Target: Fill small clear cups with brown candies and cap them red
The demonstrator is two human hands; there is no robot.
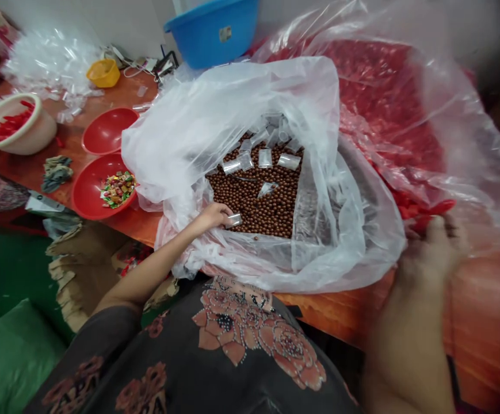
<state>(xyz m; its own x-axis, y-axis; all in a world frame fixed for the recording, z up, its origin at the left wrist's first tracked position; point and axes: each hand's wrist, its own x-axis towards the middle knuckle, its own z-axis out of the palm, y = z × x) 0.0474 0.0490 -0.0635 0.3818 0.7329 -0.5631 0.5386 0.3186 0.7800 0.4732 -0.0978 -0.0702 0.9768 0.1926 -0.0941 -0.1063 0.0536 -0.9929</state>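
Sweets sit in a red bowl on the left. Next, the left hand is curled, pinching a small clear tube by the near left side of the brown balls, inside a big white bag. On the right, the blurry right hand is at some red pieces; I cannot tell how closed it is or if it grips any.

My left forearm slants forward and inward across the table's near edge, and my left hand is back upward, fingertips drawn together in a pinch. My right forearm reaches forward over the same edge, well apart; my right hand is blurred, fingers partly hidden.
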